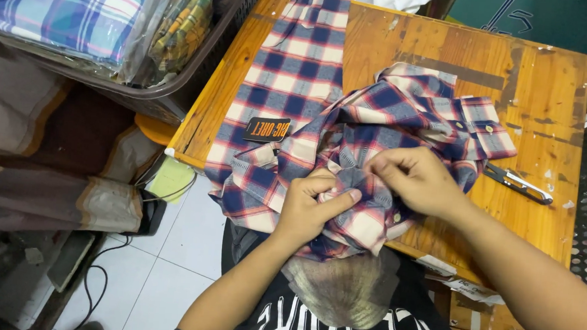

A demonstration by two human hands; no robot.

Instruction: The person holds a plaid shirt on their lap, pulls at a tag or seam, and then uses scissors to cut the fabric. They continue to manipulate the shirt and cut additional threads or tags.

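A red, white and navy plaid shirt (301,68) lies bunched on a wooden table (544,87), part of it stretched flat toward the far edge. A black hang tag (267,129) with orange print is attached at its left side. My left hand (310,205) pinches a fold of the shirt near the table's front edge. Touching it from the right, my right hand (414,180) grips the same bunched cloth. A buttoned cuff (486,131) sticks out to the right.
Small metal thread snips (517,183) lie on the table right of the shirt. A dark plastic basket (196,73) at the left holds bagged plaid shirts (69,4). Striped fabric (36,159) hangs below it. White floor tiles and cables lie at lower left.
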